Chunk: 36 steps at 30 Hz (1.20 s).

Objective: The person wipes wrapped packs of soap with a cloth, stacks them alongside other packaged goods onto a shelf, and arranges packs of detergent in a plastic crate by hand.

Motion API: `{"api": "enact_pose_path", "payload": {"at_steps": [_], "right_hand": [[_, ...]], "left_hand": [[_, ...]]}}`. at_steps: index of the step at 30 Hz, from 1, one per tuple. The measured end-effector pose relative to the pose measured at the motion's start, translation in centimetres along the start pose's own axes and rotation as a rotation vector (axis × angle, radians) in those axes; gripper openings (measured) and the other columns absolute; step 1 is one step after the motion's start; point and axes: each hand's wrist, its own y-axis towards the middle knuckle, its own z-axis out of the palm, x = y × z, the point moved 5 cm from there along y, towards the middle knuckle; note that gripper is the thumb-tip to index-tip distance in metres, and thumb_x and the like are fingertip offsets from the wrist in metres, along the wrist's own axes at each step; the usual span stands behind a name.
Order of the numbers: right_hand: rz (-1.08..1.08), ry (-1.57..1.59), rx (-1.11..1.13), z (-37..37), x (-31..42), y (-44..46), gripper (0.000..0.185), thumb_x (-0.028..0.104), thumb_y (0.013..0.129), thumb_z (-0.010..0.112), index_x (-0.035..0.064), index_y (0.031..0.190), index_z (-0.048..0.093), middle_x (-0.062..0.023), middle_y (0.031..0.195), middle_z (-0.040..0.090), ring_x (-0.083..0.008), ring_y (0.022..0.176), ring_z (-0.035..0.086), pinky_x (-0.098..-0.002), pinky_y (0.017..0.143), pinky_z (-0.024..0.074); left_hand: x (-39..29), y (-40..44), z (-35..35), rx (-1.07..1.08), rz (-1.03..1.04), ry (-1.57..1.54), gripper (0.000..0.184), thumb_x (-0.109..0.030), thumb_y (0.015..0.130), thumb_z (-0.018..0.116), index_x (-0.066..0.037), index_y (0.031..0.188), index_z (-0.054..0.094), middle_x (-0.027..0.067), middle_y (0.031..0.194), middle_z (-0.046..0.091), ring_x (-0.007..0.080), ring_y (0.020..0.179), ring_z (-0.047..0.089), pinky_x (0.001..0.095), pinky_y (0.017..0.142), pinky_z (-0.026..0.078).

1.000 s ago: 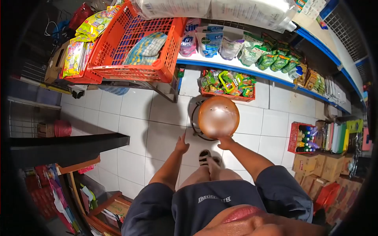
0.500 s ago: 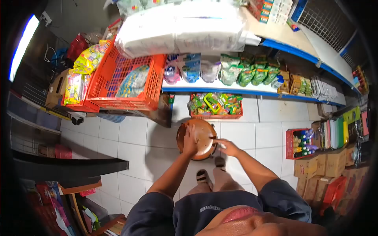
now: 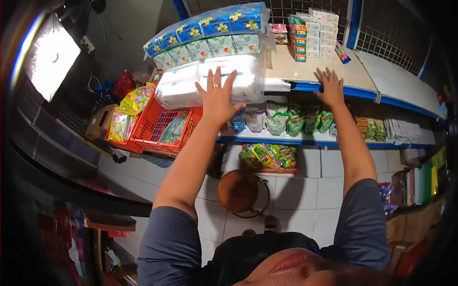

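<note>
My left hand, fingers spread, is over the front of a white plastic-wrapped package; whether it touches is unclear. Green-and-white packs and a blue pack with yellow flowers are stacked behind it. My right hand has its fingers apart at the blue front edge of the upper shelf, holding nothing. Small white boxes and orange-green boxes stand behind that hand. Below, between my arms, a round brown stool is on the tiled floor.
A red crate is at the left, beside yellow packets. Green pouches line the lower shelf, above a red basket of packets on the floor. A dark beam juts in from the left.
Both hands have left the stool area and risen forward to the upper shelf and the white package. The view has tilted up, showing more of the upper shelf. The stool now has no hand on it.
</note>
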Motion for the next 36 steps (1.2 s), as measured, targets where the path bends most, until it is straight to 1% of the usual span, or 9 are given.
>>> {"api": "enact_pose_path", "payload": {"at_steps": [1, 4, 10, 12, 21, 30, 32, 34, 36], "right_hand": [[-0.031, -0.004, 0.070, 1.4, -1.2, 0.5, 0.069, 0.034, 0.066, 0.069, 0.0275, 0.128, 0.037, -0.0121, 0.132, 0.036, -0.0320, 0.123, 0.030, -0.0505, 0.100, 0.0222], [-0.090, 0.042, 0.009, 2.1, -2.0, 0.2, 0.067, 0.038, 0.067, 0.067, 0.0278, 0.127, 0.039, -0.0116, 0.131, 0.037, -0.0308, 0.122, 0.032, -0.0483, 0.100, 0.0223], [-0.056, 0.112, -0.035, 1.8, -1.7, -0.2, 0.062, 0.034, 0.067, 0.068, 0.0264, 0.124, 0.044, -0.0115, 0.130, 0.040, -0.0299, 0.122, 0.032, -0.0468, 0.101, 0.0209], [-0.051, 0.141, -0.037, 1.7, -1.8, -0.2, 0.062, 0.034, 0.066, 0.068, 0.0262, 0.123, 0.045, -0.0113, 0.129, 0.040, -0.0298, 0.122, 0.032, -0.0469, 0.101, 0.0198], [-0.028, 0.230, -0.067, 2.1, -1.8, -0.2, 0.061, 0.034, 0.067, 0.069, 0.0206, 0.122, 0.046, -0.0108, 0.128, 0.041, -0.0291, 0.123, 0.030, -0.0482, 0.102, 0.0169], [-0.064, 0.226, 0.024, 2.4, -2.2, 0.2, 0.060, 0.036, 0.069, 0.067, 0.0256, 0.123, 0.044, -0.0071, 0.130, 0.039, -0.0267, 0.123, 0.029, -0.0478, 0.102, 0.0162], [-0.043, 0.196, 0.059, 2.5, -2.3, 0.4, 0.061, 0.036, 0.069, 0.067, 0.0263, 0.124, 0.043, -0.0070, 0.130, 0.038, -0.0267, 0.124, 0.028, -0.0485, 0.102, 0.0152], [-0.052, 0.164, 0.081, 2.8, -2.3, 0.6, 0.062, 0.036, 0.069, 0.067, 0.0277, 0.125, 0.041, -0.0071, 0.131, 0.037, -0.0271, 0.124, 0.027, -0.0510, 0.102, 0.0142], [-0.043, 0.147, 0.098, 3.2, -2.4, 0.8, 0.062, 0.036, 0.069, 0.067, 0.0291, 0.125, 0.041, -0.0072, 0.132, 0.036, -0.0275, 0.125, 0.027, -0.0517, 0.102, 0.0143]], "left_hand": [[0.0, 0.9, 0.8, 0.008, -0.014, 0.033, 0.088, -0.046, 0.057, 0.073, -0.026, 0.131, 0.030, 0.0158, 0.138, 0.023, 0.0355, 0.129, 0.016, 0.0649, 0.095, 0.014], [-0.2, 2.1, 1.8, -0.012, -0.043, 0.019, 0.087, -0.047, 0.058, 0.072, -0.026, 0.131, 0.030, 0.0146, 0.137, 0.025, 0.0360, 0.128, 0.018, 0.0642, 0.095, 0.016], [-0.2, 2.4, 2.7, -0.003, -0.038, 0.064, 0.081, -0.045, 0.062, 0.071, -0.024, 0.129, 0.033, 0.0143, 0.135, 0.028, 0.0370, 0.127, 0.021, 0.0627, 0.095, 0.020], [-0.1, 2.5, 2.8, 0.019, -0.034, 0.058, 0.080, -0.048, 0.062, 0.069, -0.024, 0.129, 0.034, 0.0147, 0.135, 0.030, 0.0371, 0.126, 0.022, 0.0637, 0.094, 0.020], [0.1, 2.8, 3.9, 0.115, -0.087, 0.121, 0.083, -0.046, 0.062, 0.070, -0.025, 0.131, 0.029, 0.0131, 0.138, 0.024, 0.0365, 0.128, 0.018, 0.0624, 0.095, 0.020], [0.5, 3.8, 3.2, 0.333, -0.171, 0.119, 0.085, -0.047, 0.062, 0.070, -0.030, 0.131, 0.026, 0.0136, 0.141, 0.016, 0.0386, 0.129, 0.015, 0.0652, 0.092, 0.023], [0.8, 4.0, 3.4, 0.399, -0.144, 0.098, 0.084, -0.047, 0.063, 0.069, -0.031, 0.132, 0.024, 0.0146, 0.141, 0.016, 0.0397, 0.128, 0.016, 0.0643, 0.093, 0.023], [1.6, 4.3, 4.3, 0.338, -0.059, 0.096, 0.083, -0.045, 0.064, 0.069, -0.027, 0.133, 0.025, 0.0197, 0.139, 0.018, 0.0436, 0.125, 0.021, 0.0527, 0.098, 0.027], [2.1, 4.4, 5.0, 0.296, -0.018, 0.100, 0.082, -0.044, 0.064, 0.069, -0.025, 0.132, 0.027, 0.0214, 0.137, 0.021, 0.0452, 0.122, 0.025, 0.0491, 0.098, 0.029]]}}
